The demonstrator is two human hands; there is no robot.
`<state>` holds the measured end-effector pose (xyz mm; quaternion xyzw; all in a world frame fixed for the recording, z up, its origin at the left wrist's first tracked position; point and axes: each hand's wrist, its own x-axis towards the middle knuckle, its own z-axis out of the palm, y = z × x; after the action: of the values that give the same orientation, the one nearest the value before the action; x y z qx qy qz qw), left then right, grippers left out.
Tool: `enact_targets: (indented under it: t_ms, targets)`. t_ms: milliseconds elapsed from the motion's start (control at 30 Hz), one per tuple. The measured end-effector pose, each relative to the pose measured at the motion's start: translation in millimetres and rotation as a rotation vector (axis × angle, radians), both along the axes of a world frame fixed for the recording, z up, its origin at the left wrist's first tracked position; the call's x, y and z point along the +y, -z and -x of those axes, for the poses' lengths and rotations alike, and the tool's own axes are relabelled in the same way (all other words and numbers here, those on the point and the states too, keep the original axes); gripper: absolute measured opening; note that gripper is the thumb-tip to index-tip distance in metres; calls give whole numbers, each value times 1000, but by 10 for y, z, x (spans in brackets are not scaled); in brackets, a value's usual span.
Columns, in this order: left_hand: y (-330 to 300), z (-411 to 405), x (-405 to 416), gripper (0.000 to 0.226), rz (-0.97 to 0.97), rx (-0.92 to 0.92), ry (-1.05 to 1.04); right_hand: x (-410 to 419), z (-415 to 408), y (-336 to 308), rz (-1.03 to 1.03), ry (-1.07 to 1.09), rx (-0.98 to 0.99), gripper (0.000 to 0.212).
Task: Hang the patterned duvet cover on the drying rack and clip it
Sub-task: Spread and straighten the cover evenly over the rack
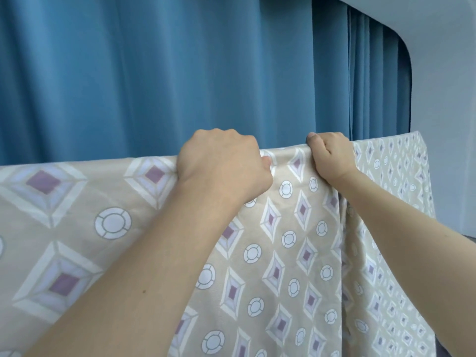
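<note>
A patterned duvet cover [283,240] is seen draped over a horizontal edge that runs across the middle of the view; the support beneath is hidden by the fabric. The cloth is beige, printed with white-bordered diamonds holding purple centres and with white segmented rings between them. It hangs down toward the viewer in soft folds, with one deep vertical crease toward the right.

Two bare hands are raised to the top fold, near each other. The left hand [221,163] is curled into a fist over the fold, its grip closed on the fabric. The right hand [332,155] is also closed on the top edge, the cloth being pinched between thumb and curled fingers. Both forearms cross the lower view and cover much of the pattern.

Behind the cover, a blue pleated curtain [154,73] fills the background. At the right, a pale wall [450,73] is seen beside the curtain.

Counted: one duvet cover, two hands, one curtain. Whether any clip is attached cannot be told.
</note>
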<state>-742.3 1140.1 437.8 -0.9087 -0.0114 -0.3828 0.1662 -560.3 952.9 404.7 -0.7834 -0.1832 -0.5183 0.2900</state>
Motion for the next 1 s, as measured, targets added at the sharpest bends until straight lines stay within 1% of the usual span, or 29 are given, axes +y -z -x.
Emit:
enact_targets:
  t_ms: [100,167,233,333,433,500,600,700,767,833,900,1000]
  targets:
    - [-21,14,16,39,-13,12,-6,-61,-16,-86,31,-23,93,69]
    - [-56,13,20,41,-28,23,-12,-176,-43,-171,48,-54,183,77]
    - [-85,20,-13,41,-44,61,-12,-309,-55,-217,57,-55,232,75]
    - [-139,-8,-128,35,-23,170,-34,-474,-111,-197,93,0,230,74]
    - [-229,-87,-311,34,2,280,-133,-609,-183,-188,35,-107,218,64]
    - [-263,-220,-539,30,-4,291,-146,-695,-269,-221,41,-169,217,63]
    - [-221,-562,-1002,24,28,204,-27,-851,-466,-290,128,-167,202,67]
    - [-165,-969,-1399,24,66,103,107,-1068,-711,-316,215,-135,256,69]
    - [-102,-1215,-1517,21,68,84,114,-1179,-835,-286,253,-153,267,64]
    - [8,-1415,-1545,19,15,27,86,-1287,-947,-259,262,-171,251,57]
    - [90,-1481,-1489,22,-44,-61,51,-1374,-1035,-227,255,-164,226,55]
    - [140,-1506,-1426,30,-36,-111,-6,-1552,-1256,-178,211,-148,198,54]
